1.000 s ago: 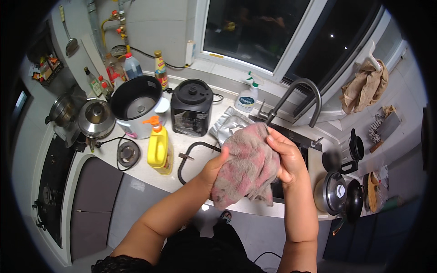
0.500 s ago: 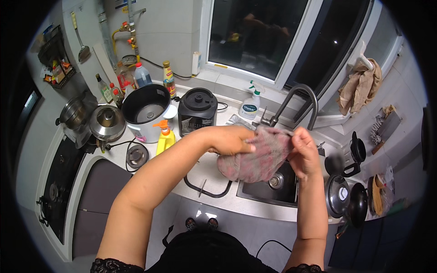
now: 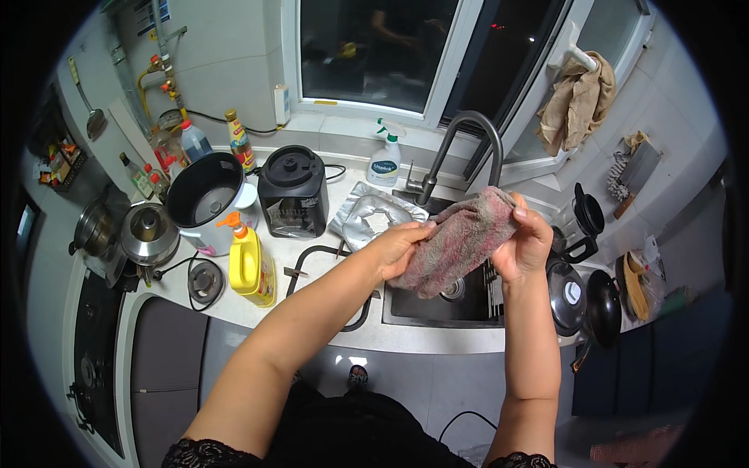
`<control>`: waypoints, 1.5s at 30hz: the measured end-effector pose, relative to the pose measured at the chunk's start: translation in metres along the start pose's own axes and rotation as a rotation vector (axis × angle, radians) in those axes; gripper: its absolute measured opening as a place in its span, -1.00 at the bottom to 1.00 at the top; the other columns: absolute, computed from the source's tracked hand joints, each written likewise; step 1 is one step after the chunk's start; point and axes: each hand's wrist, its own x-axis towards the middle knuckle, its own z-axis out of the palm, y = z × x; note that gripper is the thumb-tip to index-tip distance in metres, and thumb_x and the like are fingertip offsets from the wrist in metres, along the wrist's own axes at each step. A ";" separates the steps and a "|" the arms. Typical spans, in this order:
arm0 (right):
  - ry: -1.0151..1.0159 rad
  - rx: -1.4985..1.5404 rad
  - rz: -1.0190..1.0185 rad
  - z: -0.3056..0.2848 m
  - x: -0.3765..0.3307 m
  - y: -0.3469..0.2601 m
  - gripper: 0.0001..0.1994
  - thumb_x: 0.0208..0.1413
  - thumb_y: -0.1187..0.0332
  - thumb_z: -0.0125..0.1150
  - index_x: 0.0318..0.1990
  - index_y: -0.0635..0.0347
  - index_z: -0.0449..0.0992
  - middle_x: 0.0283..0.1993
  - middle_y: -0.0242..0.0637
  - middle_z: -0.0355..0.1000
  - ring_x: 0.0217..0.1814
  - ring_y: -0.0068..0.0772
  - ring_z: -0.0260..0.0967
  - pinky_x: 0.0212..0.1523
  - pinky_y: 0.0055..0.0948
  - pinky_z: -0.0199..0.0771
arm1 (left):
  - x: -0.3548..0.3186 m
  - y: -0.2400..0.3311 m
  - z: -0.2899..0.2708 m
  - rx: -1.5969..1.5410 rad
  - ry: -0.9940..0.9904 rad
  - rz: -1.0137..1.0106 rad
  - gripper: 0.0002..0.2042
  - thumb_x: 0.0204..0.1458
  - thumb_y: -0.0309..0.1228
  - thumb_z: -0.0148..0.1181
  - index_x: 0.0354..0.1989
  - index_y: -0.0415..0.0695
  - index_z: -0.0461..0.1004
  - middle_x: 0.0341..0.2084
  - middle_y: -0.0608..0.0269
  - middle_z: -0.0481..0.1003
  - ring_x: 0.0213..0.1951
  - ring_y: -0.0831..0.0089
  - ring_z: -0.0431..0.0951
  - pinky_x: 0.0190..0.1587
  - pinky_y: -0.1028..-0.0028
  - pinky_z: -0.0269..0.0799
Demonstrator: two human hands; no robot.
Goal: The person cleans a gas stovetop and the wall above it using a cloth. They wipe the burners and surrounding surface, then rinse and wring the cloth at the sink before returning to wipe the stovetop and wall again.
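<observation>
Between my hands a worn grey-and-pink cloth (image 3: 460, 243) is held up, folded into a thick bundle. My left hand (image 3: 399, 248) grips its left end, thumb on top. At the other end my right hand (image 3: 524, 243) has its fingers closed on the cloth's upper right edge. Below the cloth lies the dark sink (image 3: 437, 314), partly hidden by it, with the drain showing. Behind it arches the dark grey faucet (image 3: 499, 148). A crumpled foil sheet (image 3: 360, 222) is on the counter just beyond my left hand.
Left of the sink stand a yellow pump bottle (image 3: 253, 269), a black appliance base (image 3: 295, 195) and a large open pot (image 3: 207, 195). A black looped frame (image 3: 292, 282) lies near the counter edge. A spray bottle (image 3: 385, 160) is by the window; a lidded pan (image 3: 563, 296) stands right.
My left hand has shifted its grip, and the cloth is now bunched narrower. The view has shifted rightward, uncovering the foil sheet and more of the yellow bottle.
</observation>
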 end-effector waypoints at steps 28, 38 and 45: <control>0.242 -0.335 0.276 0.268 0.083 0.250 -0.57 0.30 0.11 -0.09 0.13 0.25 0.33 0.10 -0.14 0.38 0.12 -0.27 0.35 0.11 -0.32 0.38 | -0.392 0.214 -0.198 0.451 0.172 0.613 -0.36 0.03 -0.43 0.26 0.28 -0.18 0.11 0.09 0.08 0.33 0.12 0.28 0.38 0.18 0.27 0.30; -0.133 -0.278 0.888 0.244 0.091 0.365 -0.47 -0.05 0.49 0.32 0.13 0.12 0.31 -0.04 -0.10 0.46 -0.10 -0.32 0.52 -0.12 -0.43 0.57 | -0.475 0.149 -0.242 0.038 0.203 0.383 -0.37 -0.07 -0.60 0.11 0.27 -0.27 0.14 0.13 0.00 0.35 0.16 0.12 0.38 0.23 0.16 0.24; -0.633 -1.248 -0.152 0.242 0.064 0.395 -0.69 -0.13 0.66 0.18 -0.16 0.25 0.54 -0.04 -0.09 0.44 -0.06 -0.02 0.43 -0.09 -0.31 0.46 | -0.502 0.127 -0.267 0.567 0.954 0.744 -0.75 -0.03 -0.67 0.14 -0.14 -0.26 0.53 -0.23 0.22 0.56 -0.20 0.46 0.55 -0.11 0.45 0.46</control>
